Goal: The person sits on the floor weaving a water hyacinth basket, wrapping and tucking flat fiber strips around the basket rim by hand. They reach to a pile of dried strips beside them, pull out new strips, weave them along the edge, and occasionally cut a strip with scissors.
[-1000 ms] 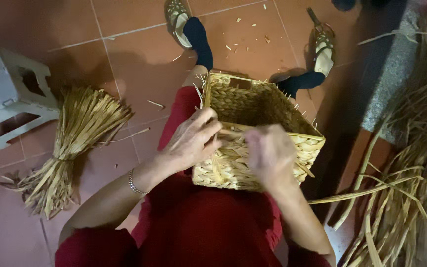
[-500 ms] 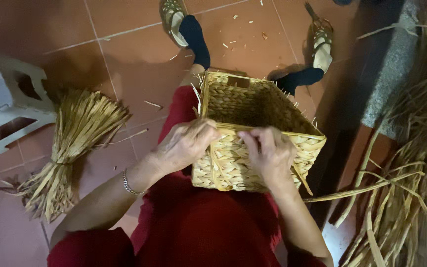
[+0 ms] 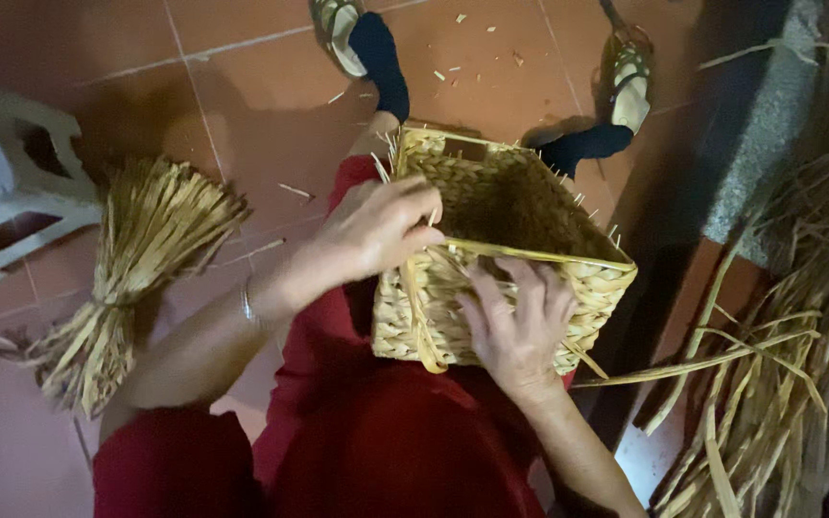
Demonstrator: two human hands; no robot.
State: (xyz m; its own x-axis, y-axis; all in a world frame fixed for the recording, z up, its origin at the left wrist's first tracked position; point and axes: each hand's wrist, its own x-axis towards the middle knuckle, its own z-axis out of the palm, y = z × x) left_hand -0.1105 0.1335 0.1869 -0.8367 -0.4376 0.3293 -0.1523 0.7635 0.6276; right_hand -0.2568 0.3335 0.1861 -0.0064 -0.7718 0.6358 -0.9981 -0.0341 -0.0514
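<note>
since half a second ago my left hand (image 3: pixel 381 230) has slid to the woven basket (image 3: pixel 520 240) rim on my lap, pinching a strand (image 3: pixel 419 317); right hand (image 3: pixel 520 321) spreads flat, fingers released, on its near wall. straw bundle (image 3: pixel 122 278) left, loose reeds (image 3: pixel 779 355) right.

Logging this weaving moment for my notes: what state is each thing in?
woven basket: upright on the lap, open top, strand ends sticking out along the rim
left hand: gripping a strand at the rim
right hand: flat against the near wall
tied straw bundle: lying on the floor
loose straw: piled, untied
plastic stool: standing, unoccupied
</note>
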